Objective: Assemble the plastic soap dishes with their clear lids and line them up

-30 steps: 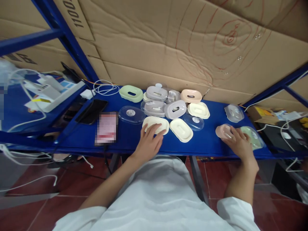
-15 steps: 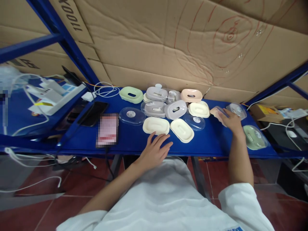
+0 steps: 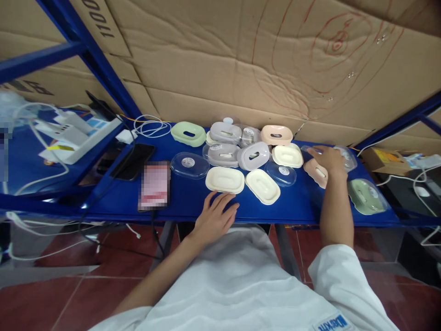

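My left hand [image 3: 216, 215] rests at the front edge of the table, fingers stretched and apart, holding nothing. Just beyond its fingertips lies a cream oval soap-dish tray [image 3: 225, 179], with a second cream tray [image 3: 262, 186] to its right. At the right, my right hand [image 3: 329, 158] grips a clear plastic lid [image 3: 305, 149], which is mostly hidden behind the fingers. A pink soap dish [image 3: 316, 174] lies below that hand, partly covered by the wrist. Another clear lid [image 3: 347, 158] sits beyond the hand, and a green soap dish with a clear lid [image 3: 367, 196] lies nearer the right edge.
Grey soap dishes [image 3: 225, 132] cluster at the middle back, between a green dish [image 3: 188, 134] and a pink one [image 3: 276, 134]. Clear lids [image 3: 189, 165] lie among them. Phones [image 3: 133, 162] and a cable [image 3: 151, 126] occupy the left. A cardboard wall [image 3: 193, 59] stands behind.
My right hand has shifted slightly back and left, bringing the clear lid away from the pink soap dish, which now shows uncovered. The left hand has drawn slightly left.
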Motion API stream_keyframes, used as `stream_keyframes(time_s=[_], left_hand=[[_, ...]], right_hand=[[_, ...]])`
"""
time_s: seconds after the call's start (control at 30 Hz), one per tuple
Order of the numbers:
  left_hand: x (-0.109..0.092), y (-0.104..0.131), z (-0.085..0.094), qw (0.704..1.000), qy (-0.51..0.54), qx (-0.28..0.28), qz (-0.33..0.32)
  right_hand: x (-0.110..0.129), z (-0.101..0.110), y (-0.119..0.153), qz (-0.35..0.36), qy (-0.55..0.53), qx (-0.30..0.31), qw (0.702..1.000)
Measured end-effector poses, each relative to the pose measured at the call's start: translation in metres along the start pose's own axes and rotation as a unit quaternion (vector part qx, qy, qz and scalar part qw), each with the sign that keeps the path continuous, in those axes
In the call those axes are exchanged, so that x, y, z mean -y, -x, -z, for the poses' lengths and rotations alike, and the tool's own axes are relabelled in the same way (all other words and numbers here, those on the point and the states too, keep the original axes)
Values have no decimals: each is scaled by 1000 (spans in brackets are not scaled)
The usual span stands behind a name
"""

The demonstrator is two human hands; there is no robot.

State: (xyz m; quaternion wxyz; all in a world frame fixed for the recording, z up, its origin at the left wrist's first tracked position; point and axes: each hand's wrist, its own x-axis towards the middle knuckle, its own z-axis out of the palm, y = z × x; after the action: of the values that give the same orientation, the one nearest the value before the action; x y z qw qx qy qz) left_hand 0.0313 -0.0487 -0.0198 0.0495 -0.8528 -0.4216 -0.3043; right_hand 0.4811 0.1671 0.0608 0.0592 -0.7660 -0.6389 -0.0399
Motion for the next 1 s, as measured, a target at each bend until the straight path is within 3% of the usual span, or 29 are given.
stream_keyframes(time_s=[0.1,0.2,0.27,0.37,0.43,0.57,0.7,0.83,0.9,1.0], left_hand=[[0,0,0,1000,-4,0,3],[-1,1,0,1000,-7,-4,2],[-1,2,0,1000,-9,-6,0],[0,2,-1,1000,-8,-6,-1],[0,2,-1,1000,-4,-4,0],[0,3,-2,1000,1,-2,2],[-1,3,-2,1000,0,4,5],[-2,2,0,1000,5,11,12],[-2,2,1,1000,6,16,20],[-2,3,2,999,8,26,22]], right_hand=[[8,-6,10,3,-11,-30,999],[9,3,23,-3,-7,-46,999],[5,11,38,-33,11,-10,999],[-3,13,67,-74,48,94,992],[-6,10,84,-83,62,120,987],[-7,9,99,-83,73,78,991],[15,12,88,-86,79,-11,993],[49,8,70,82,19,-103,991],[54,6,63,138,-18,-137,981],[34,4,59,83,-37,-169,981]])
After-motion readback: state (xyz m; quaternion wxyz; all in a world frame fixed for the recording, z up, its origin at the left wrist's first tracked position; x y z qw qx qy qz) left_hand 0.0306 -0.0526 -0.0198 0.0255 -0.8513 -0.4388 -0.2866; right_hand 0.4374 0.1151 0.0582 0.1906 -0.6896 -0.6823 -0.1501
